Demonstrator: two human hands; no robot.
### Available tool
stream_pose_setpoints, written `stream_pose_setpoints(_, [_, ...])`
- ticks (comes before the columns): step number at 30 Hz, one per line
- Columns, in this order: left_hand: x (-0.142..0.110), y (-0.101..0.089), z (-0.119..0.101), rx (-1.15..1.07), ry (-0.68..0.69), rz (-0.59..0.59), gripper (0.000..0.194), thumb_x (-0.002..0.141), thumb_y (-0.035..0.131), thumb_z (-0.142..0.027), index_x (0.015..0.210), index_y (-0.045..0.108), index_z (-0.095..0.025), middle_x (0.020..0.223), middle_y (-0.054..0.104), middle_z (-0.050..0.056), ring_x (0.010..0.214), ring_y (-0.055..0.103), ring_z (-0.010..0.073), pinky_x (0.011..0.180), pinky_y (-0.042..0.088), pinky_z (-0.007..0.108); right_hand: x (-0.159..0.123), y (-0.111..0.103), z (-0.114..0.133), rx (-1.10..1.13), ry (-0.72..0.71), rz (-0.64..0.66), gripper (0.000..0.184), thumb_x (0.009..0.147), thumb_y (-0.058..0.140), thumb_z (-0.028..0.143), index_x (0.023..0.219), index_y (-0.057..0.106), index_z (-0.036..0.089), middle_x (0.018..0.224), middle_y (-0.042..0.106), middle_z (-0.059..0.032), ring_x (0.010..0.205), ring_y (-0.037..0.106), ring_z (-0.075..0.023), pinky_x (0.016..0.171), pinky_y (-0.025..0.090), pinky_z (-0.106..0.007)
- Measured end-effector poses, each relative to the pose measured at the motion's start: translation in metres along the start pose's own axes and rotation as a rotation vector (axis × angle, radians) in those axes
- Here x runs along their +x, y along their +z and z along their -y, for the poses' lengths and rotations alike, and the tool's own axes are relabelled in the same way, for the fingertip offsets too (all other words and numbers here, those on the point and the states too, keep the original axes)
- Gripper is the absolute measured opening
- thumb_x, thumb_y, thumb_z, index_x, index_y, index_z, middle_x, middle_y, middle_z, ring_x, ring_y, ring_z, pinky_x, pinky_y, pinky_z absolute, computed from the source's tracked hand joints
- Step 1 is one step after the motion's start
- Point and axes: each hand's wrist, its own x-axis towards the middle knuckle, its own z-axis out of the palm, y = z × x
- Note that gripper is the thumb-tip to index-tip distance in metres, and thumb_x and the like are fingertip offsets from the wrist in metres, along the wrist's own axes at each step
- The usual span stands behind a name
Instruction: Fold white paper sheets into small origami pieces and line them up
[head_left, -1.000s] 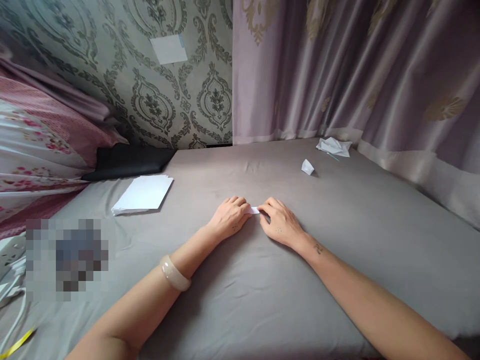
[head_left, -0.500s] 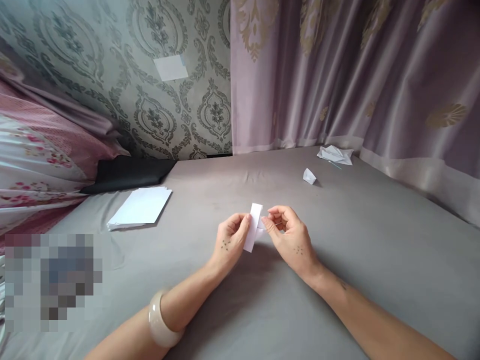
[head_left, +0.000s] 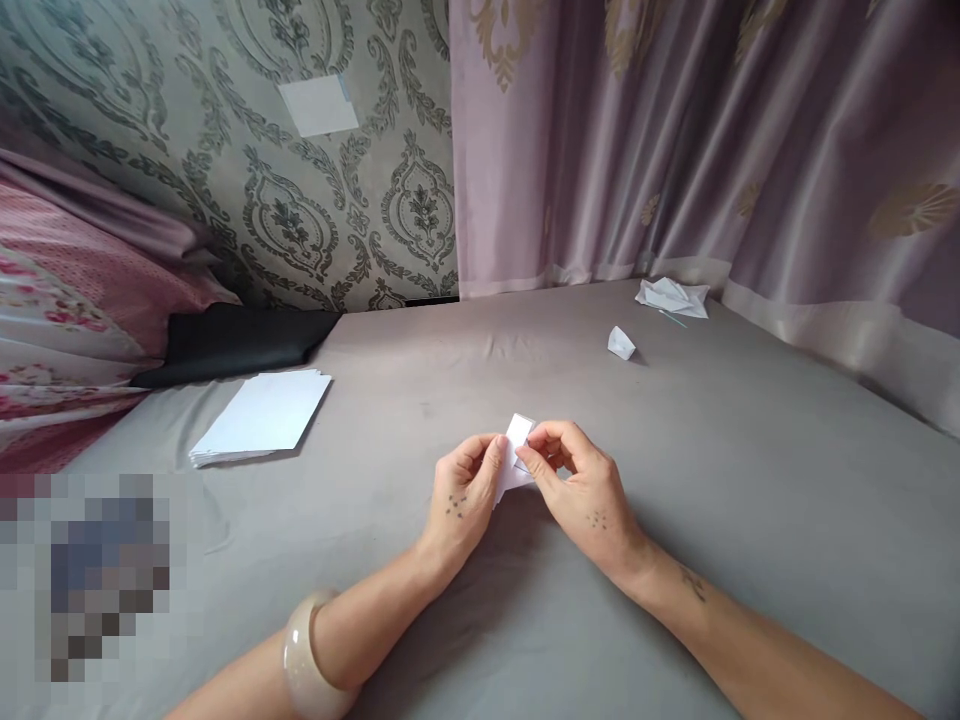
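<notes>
My left hand [head_left: 463, 493] and my right hand [head_left: 577, 487] meet just above the grey bed sheet [head_left: 750, 480] and pinch a small folded white paper strip [head_left: 516, 448] between their fingertips. The strip's top end sticks up between the two thumbs; its lower part is hidden by my fingers. A pale bangle [head_left: 304, 655] sits on my left wrist.
A stack of white paper sheets [head_left: 259, 415] lies to the left on the sheet. A small folded paper piece [head_left: 620, 343] and a crumpled white paper [head_left: 670, 296] lie at the back right by the mauve curtain [head_left: 675, 140]. A black cushion [head_left: 232, 340] and floral bedding [head_left: 60, 330] are left.
My hands lifted the paper strip off the sheet, where they were pressing it flat. The strip, held upright half a second ago, is now folded shorter between my fingers.
</notes>
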Motion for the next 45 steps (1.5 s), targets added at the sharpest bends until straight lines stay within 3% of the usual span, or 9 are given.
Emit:
stream_pose_setpoints(5, [-0.001, 0.001, -0.002, -0.018, 0.023, 0.025, 0.032, 0.085, 0.061, -0.042, 0.095, 0.075, -0.015, 0.076, 0.071, 0.004, 0.067, 0.059, 0.0144, 0.060, 0.045, 0.022, 0.001, 0.001, -0.005, -0.002, 0.004, -0.012, 0.012, 0.087, 0.060, 0.033, 0.095, 0.063, 0.025, 0.084, 0.067, -0.0007, 0.071, 0.063, -0.0143, 0.067, 0.055, -0.028])
stream_pose_setpoints(8, [0.001, 0.000, -0.002, -0.101, 0.016, 0.033, 0.029, 0.083, 0.064, -0.040, 0.098, 0.076, -0.018, 0.087, 0.074, 0.005, 0.078, 0.064, 0.0178, 0.071, 0.050, 0.026, 0.001, 0.001, -0.006, -0.013, -0.006, -0.007, 0.014, 0.087, 0.060, 0.033, 0.097, 0.064, 0.025, 0.087, 0.069, -0.0012, 0.072, 0.063, -0.0149, 0.068, 0.055, -0.029])
stream_pose_setpoints(12, [0.004, 0.000, 0.002, -0.278, -0.072, 0.053, 0.027, 0.080, 0.069, -0.037, 0.101, 0.075, -0.020, 0.093, 0.075, 0.006, 0.085, 0.067, 0.0197, 0.081, 0.051, 0.030, 0.001, 0.001, -0.007, -0.026, -0.035, 0.013, 0.015, 0.088, 0.060, 0.032, 0.100, 0.066, 0.027, 0.090, 0.069, -0.0007, 0.073, 0.063, -0.0149, 0.069, 0.054, -0.030])
stream_pose_setpoints(18, [0.005, 0.003, 0.004, -0.481, -0.174, 0.120, 0.028, 0.083, 0.067, -0.035, 0.106, 0.073, -0.022, 0.099, 0.074, 0.007, 0.089, 0.067, 0.0180, 0.080, 0.051, 0.029, 0.001, 0.003, -0.006, -0.034, -0.114, -0.006, 0.020, 0.090, 0.056, 0.027, 0.107, 0.067, 0.027, 0.094, 0.068, -0.0015, 0.080, 0.063, -0.0156, 0.073, 0.053, -0.030])
stream_pose_setpoints(22, [0.005, 0.005, 0.004, -0.499, -0.169, 0.092, 0.027, 0.082, 0.068, -0.035, 0.106, 0.073, -0.023, 0.098, 0.074, 0.006, 0.088, 0.067, 0.0178, 0.082, 0.051, 0.030, 0.002, 0.007, -0.001, -0.033, -0.123, -0.020, 0.020, 0.092, 0.054, 0.025, 0.106, 0.067, 0.025, 0.097, 0.068, -0.0031, 0.084, 0.063, -0.0158, 0.074, 0.053, -0.030])
stream_pose_setpoints(29, [0.005, 0.006, 0.005, -0.514, -0.128, 0.074, 0.028, 0.082, 0.068, -0.033, 0.107, 0.073, -0.020, 0.098, 0.074, 0.007, 0.090, 0.067, 0.0179, 0.080, 0.050, 0.027, 0.003, 0.016, 0.009, 0.029, -0.001, -0.080, 0.018, 0.089, 0.057, 0.028, 0.101, 0.070, 0.024, 0.099, 0.070, -0.0035, 0.088, 0.065, -0.0165, 0.075, 0.053, -0.028])
stream_pose_setpoints(37, [0.003, 0.004, 0.003, -0.523, -0.113, 0.076, 0.023, 0.083, 0.068, -0.031, 0.103, 0.074, -0.020, 0.096, 0.075, 0.005, 0.089, 0.068, 0.0174, 0.085, 0.051, 0.029, 0.004, 0.017, 0.012, 0.011, -0.025, -0.074, 0.014, 0.088, 0.058, 0.024, 0.092, 0.071, 0.022, 0.091, 0.069, -0.0029, 0.085, 0.065, -0.0153, 0.075, 0.051, -0.026])
stream_pose_setpoints(45, [0.005, 0.004, 0.004, -0.499, -0.116, 0.061, 0.023, 0.080, 0.071, -0.032, 0.097, 0.074, -0.018, 0.094, 0.075, 0.006, 0.088, 0.069, 0.0198, 0.087, 0.053, 0.034, 0.005, 0.014, 0.016, 0.033, 0.092, 0.018, 0.015, 0.089, 0.056, 0.027, 0.091, 0.069, 0.021, 0.092, 0.067, -0.0031, 0.084, 0.063, -0.0146, 0.071, 0.050, -0.025])
